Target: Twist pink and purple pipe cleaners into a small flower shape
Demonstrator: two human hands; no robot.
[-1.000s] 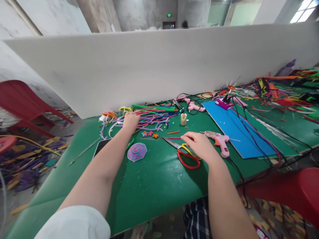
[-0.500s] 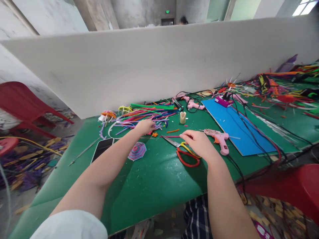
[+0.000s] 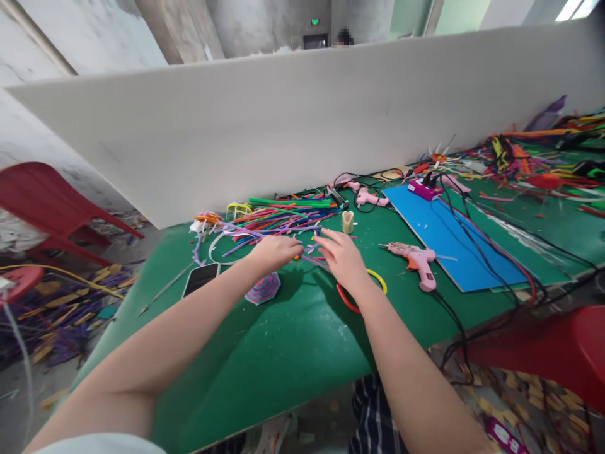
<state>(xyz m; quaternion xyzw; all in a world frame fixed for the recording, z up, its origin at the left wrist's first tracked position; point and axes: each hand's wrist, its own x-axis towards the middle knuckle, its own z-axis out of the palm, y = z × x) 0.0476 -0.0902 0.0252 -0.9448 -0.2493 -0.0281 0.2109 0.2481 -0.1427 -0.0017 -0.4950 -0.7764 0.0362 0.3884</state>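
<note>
My left fingers (image 3: 289, 247) sit narrow, apparently pinching a purple stem (image 3: 312, 259) that points toward my right fingers (image 3: 333, 242). Those are loosely parted; cannot tell whether they grip anything. The striped disc (image 3: 263, 289), just nearer me than the left fingers, looks finished. The purple stem seems unattached; loose stems (image 3: 278, 219) beyond the left fingers look unworked. No legible writing; green sign (image 3: 314, 21), far beyond my fingers, too small to read.
</note>
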